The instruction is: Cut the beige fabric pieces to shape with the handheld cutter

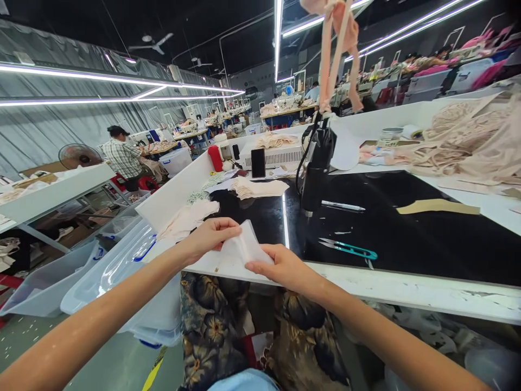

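Between my two hands is a small white sheet [248, 245], thin and slightly see-through; whether it is cloth or paper I cannot tell. The fingers of my left hand [215, 234] pinch its upper left edge. My right hand [280, 266] grips its lower right side between thumb and fingers. The sheet is tilted and bent, above the table's front edge. Left of it lies a pile of pale pink fabric pieces [189, 217]. A stack of cream fabric pieces [258, 188] lies beyond, on the black tabletop [407, 244].
A black machine head [315, 168] hangs over the tabletop. Teal thread snips [350, 248], a pen [343, 206] and a tan strip [439, 206] lie to the right. Beige fabric [468, 141] is heaped at the far right. Clear plastic bins [109, 266] stand left; a person [126, 155] sits beyond.
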`<control>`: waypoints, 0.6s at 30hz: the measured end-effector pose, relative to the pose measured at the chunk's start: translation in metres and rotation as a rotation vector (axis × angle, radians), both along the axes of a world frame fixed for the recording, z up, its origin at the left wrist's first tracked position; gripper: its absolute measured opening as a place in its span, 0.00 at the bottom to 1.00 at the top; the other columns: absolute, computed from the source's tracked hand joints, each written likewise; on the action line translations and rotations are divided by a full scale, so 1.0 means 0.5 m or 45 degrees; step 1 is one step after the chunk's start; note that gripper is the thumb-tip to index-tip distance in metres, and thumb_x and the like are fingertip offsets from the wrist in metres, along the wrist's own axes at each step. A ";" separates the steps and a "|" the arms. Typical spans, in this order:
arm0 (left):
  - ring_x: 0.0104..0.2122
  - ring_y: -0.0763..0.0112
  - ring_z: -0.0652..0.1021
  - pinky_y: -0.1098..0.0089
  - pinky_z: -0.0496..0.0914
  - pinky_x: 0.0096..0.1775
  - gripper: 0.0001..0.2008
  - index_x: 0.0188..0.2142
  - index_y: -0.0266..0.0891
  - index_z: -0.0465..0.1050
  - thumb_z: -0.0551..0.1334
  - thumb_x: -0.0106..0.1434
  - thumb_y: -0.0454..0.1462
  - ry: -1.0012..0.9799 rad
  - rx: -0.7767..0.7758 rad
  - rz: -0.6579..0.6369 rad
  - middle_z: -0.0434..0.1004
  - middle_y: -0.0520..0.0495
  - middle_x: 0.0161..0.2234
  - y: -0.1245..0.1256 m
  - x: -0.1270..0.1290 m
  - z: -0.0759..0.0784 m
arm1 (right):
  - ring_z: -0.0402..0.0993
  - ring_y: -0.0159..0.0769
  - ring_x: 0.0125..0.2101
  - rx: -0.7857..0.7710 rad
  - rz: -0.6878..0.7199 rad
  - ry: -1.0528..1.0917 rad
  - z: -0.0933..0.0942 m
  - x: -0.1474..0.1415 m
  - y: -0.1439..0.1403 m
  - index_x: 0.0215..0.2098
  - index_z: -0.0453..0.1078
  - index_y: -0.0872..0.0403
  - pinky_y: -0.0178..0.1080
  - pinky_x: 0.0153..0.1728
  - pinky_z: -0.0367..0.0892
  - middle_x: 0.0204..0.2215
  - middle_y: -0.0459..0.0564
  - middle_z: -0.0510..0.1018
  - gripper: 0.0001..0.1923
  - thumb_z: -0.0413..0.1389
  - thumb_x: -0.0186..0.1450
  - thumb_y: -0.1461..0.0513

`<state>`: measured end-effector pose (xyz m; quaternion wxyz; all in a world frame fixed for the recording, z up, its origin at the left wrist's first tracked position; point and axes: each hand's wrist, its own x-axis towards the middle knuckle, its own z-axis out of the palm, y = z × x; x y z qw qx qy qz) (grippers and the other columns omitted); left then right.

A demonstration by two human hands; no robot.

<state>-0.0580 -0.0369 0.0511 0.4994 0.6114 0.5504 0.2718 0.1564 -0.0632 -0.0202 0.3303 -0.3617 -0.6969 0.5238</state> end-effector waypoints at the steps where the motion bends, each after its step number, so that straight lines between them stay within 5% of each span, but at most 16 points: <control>1: 0.25 0.77 0.64 0.77 0.57 0.27 0.26 0.35 0.39 0.79 0.79 0.48 0.55 0.003 0.005 0.001 0.70 0.55 0.28 -0.001 0.001 0.002 | 0.59 0.32 0.28 -0.006 -0.002 0.012 0.001 0.000 -0.001 0.32 0.74 0.53 0.35 0.29 0.56 0.24 0.42 0.68 0.16 0.62 0.60 0.49; 8: 0.25 0.76 0.67 0.77 0.58 0.27 0.29 0.34 0.39 0.78 0.78 0.45 0.58 -0.010 0.016 0.019 0.72 0.54 0.28 -0.004 0.005 0.009 | 0.55 0.31 0.24 -0.091 0.004 0.067 -0.003 -0.004 -0.003 0.32 0.73 0.52 0.35 0.26 0.52 0.19 0.38 0.59 0.16 0.63 0.61 0.48; 18: 0.25 0.77 0.66 0.77 0.57 0.26 0.29 0.35 0.39 0.78 0.77 0.48 0.59 -0.028 0.042 0.049 0.71 0.55 0.28 -0.007 -0.010 0.011 | 0.53 0.30 0.23 -0.151 0.009 0.071 0.002 -0.019 0.002 0.30 0.70 0.51 0.35 0.26 0.49 0.18 0.37 0.59 0.16 0.64 0.60 0.48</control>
